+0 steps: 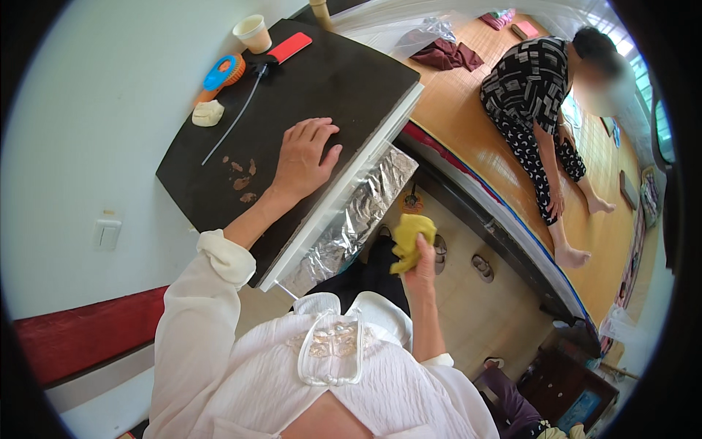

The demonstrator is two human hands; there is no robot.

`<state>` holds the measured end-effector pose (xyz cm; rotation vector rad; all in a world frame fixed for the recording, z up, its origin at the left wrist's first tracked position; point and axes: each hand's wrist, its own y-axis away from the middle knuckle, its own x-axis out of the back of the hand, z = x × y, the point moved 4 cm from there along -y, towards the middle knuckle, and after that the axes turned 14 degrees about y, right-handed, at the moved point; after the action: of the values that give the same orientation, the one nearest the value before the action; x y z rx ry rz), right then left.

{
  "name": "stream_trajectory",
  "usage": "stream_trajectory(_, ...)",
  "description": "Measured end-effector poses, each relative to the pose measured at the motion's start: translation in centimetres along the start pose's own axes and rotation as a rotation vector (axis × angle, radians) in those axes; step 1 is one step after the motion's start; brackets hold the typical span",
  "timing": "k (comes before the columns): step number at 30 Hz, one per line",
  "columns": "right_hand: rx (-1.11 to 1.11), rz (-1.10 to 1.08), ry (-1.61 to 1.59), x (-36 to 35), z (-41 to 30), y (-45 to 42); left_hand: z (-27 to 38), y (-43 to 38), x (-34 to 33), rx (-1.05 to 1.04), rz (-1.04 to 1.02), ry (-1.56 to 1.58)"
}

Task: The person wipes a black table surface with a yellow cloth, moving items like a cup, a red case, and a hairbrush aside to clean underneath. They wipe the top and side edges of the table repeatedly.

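Observation:
My left hand (307, 156) lies palm down on the dark tabletop (340, 71), fingers slightly bent, holding nothing. Several brown flaky smears (241, 183) mark the surface to its left. My right hand (423, 263) grips a crumpled yellow cloth (415, 236) in the air, to the right of the table's open drawer (351, 214), which has a silvery foil-like lining. Toward the wall on the tabletop are an off-white lump (208, 113), an orange and blue hairbrush (224, 74), a paper cup (253, 34), a red object (291, 48) and a thin pale strip (233, 120).
To the right, a person (526, 93) sits on a large bed (455, 104) with a bamboo-like mat. Shoes (482, 268) lie on the tiled floor (466, 313). Another person's legs (507, 398) show at lower right, near a dark cabinet (554, 378). The wall (98, 137) borders the table.

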<state>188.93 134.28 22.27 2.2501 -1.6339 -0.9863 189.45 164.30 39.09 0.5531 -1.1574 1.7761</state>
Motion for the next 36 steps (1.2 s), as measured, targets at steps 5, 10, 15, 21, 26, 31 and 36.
stream_trajectory(5, 0.063, -0.109, 0.194, -11.4, 0.8, -0.3, -0.1, -0.1, -0.4, -0.001, -0.019, -0.011)
stream_trajectory(10, 0.167, 0.066, 0.247, -15.4, 1.2, -5.1, 0.1, -0.2, -0.3, 0.023, -0.020, -0.022)
stream_trajectory(15, 0.298, -0.056, 0.439, -14.3, 2.1, -4.9, -0.2, -0.6, -0.5, 0.053, -0.052, -0.012)
stream_trajectory(21, 0.260, -0.080, 0.576, -14.0, 1.6, -5.8, -0.1, -0.6, -0.4, 0.079, -0.050, -0.039)
stream_trajectory(26, 0.627, -0.150, 0.678, -14.4, 0.0, -4.3, 0.1, -0.6, -0.7, 0.088, -0.054, -0.052)
stream_trajectory(31, 0.623, -0.158, 0.649, -15.1, -1.9, -3.3, 0.1, -0.7, -0.5, 0.104, -0.053, -0.034)
stream_trajectory(36, 0.528, 0.103, 0.491, -15.1, -6.4, -9.2, -0.3, -0.4, -0.5, 0.115, -0.049, -0.035)
